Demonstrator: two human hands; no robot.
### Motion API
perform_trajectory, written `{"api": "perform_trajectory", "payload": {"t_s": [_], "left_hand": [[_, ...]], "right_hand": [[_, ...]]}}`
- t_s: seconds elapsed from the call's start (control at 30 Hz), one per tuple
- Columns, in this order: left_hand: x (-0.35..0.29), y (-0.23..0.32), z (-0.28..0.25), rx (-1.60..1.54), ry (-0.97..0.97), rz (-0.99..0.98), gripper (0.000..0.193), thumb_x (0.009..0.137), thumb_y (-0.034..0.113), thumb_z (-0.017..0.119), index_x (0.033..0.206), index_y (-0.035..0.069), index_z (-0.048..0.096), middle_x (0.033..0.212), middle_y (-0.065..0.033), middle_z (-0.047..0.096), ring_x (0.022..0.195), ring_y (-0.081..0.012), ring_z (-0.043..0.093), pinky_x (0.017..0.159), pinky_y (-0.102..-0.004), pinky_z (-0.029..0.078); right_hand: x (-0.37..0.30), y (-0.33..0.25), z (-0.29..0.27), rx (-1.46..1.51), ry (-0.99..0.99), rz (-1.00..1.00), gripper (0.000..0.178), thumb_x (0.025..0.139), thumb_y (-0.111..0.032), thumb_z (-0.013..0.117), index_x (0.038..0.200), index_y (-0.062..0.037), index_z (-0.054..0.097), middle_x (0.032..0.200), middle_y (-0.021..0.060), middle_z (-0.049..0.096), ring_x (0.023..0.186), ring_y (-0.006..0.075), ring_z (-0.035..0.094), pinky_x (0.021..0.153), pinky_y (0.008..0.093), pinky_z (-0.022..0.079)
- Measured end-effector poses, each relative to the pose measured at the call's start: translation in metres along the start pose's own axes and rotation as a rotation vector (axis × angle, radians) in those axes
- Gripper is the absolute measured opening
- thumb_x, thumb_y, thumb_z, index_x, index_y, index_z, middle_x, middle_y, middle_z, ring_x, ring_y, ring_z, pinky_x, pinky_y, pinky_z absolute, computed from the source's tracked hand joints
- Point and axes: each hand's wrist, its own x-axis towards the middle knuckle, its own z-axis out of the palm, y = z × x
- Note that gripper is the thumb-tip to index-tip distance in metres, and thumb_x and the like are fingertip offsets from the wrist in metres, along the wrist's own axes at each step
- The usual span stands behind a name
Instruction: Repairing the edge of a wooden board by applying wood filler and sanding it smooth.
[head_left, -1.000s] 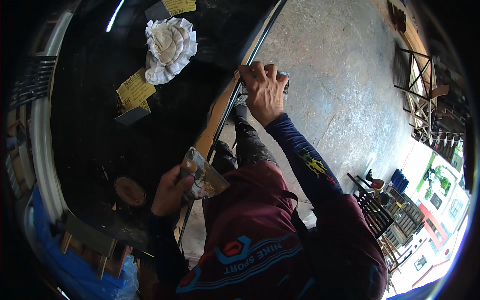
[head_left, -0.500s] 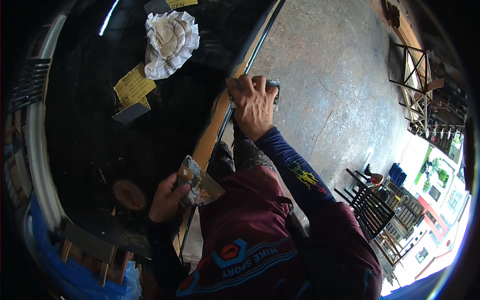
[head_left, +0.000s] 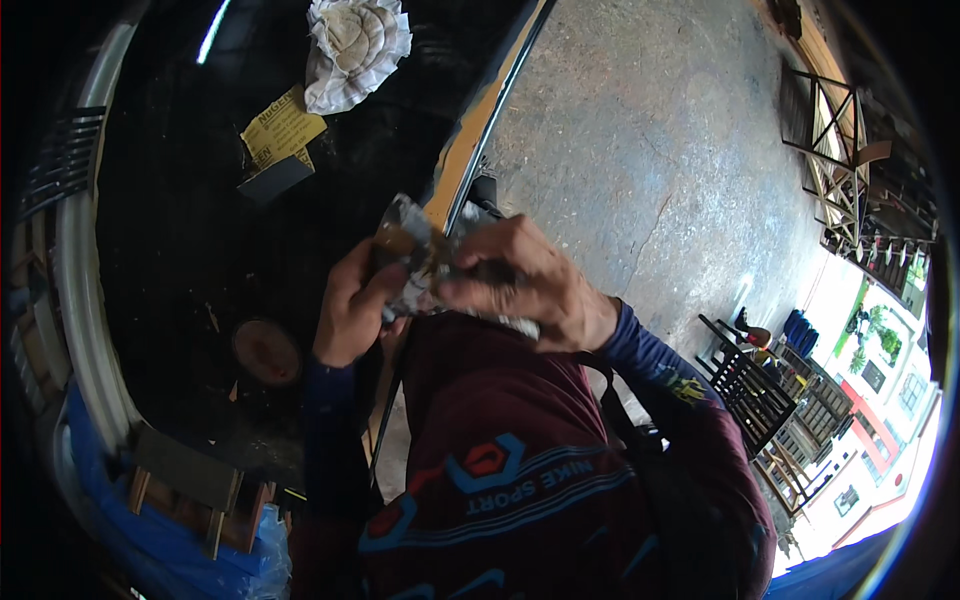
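Observation:
My left hand (head_left: 348, 305) is closed on a putty knife (head_left: 405, 218), whose broad blade is smeared with grey and white filler. Close against it, my right hand (head_left: 545, 285) grips a flat putty spreader (head_left: 518, 324). Motion blurs the right fingers, and they cover most of that tool. Both tools meet in front of my body, above the tan edge (head_left: 465, 145) of a glossy black panel (head_left: 210, 220). Whether the two blades touch, I cannot tell.
On the panel lie a ruffled white cloth (head_left: 358, 50), folded yellow sandpaper (head_left: 283, 130) and a round reddish-brown lid or disc (head_left: 266, 351). Concrete floor (head_left: 640, 150) stretches to the right. Beyond are black slatted furniture (head_left: 750, 400) and a metal frame (head_left: 825, 120).
My right hand has drawn back from the panel's edge with the spreader and come to the putty knife. My left hand has risen slightly with the putty knife.

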Motion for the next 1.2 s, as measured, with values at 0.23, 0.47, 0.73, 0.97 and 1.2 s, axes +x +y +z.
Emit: {"api": "perform_trajectory", "payload": {"t_s": [0.23, 0.47, 0.73, 0.97, 1.2], "left_hand": [[-0.001, 0.01, -0.006, -0.052, -0.046, 0.233, 0.04, 0.104, 0.03, 0.063, 0.128, -0.001, 0.056, 0.087, -0.0086, 0.069, 0.054, -0.0109, 0.061, 0.044, -0.0231, 0.047], [-0.021, 0.007, -0.021, -0.004, 0.182, 0.21, 0.05, 0.105, 0.035, 0.06, 0.137, -0.003, 0.049, 0.085, -0.0099, 0.067, 0.05, -0.0126, 0.059, 0.041, -0.0243, 0.046], [-0.022, 0.001, -0.011, 0.087, 0.183, 0.127, 0.052, 0.105, 0.039, 0.059, 0.134, -0.004, 0.052, 0.082, -0.0086, 0.067, 0.048, -0.0115, 0.058, 0.04, -0.023, 0.044], [-0.018, -0.001, -0.014, -0.009, 0.092, 0.115, 0.043, 0.105, 0.034, 0.062, 0.125, -0.003, 0.052, 0.088, -0.0102, 0.069, 0.055, -0.0115, 0.062, 0.042, -0.0233, 0.049], [-0.01, -0.004, -0.007, 0.053, 0.097, 0.145, 0.031, 0.106, 0.024, 0.059, 0.123, -0.002, 0.053, 0.088, -0.0095, 0.069, 0.058, -0.0106, 0.063, 0.046, -0.0226, 0.05]], "right_hand": [[-0.044, 0.078, -0.036, -0.636, -0.132, 0.025, 0.057, 0.084, -0.007, 0.067, 0.139, -0.0214, 0.069, 0.134, 0.0075, 0.058, 0.122, 0.0307, 0.053, 0.106, 0.0497, 0.044], [-0.02, 0.205, -0.053, -0.861, 0.104, 0.247, 0.073, 0.077, 0.005, 0.061, 0.146, -0.0194, 0.061, 0.14, 0.004, 0.057, 0.125, 0.0297, 0.051, 0.107, 0.0508, 0.039], [-0.009, 0.204, -0.035, -0.897, 0.119, 0.27, 0.072, 0.075, -0.002, 0.066, 0.142, -0.025, 0.065, 0.137, -0.0004, 0.057, 0.124, 0.0258, 0.051, 0.102, 0.05, 0.037], [-0.026, 0.174, -0.007, -0.868, 0.029, 0.257, 0.065, 0.078, -0.014, 0.069, 0.142, -0.0271, 0.065, 0.132, -0.0004, 0.056, 0.123, 0.0263, 0.05, 0.099, 0.0528, 0.038], [-0.036, 0.107, 0.007, -0.618, -0.01, 0.236, 0.063, 0.08, -0.003, 0.068, 0.141, -0.0194, 0.065, 0.133, 0.0045, 0.057, 0.123, 0.0282, 0.051, 0.1, 0.0521, 0.042]]}}
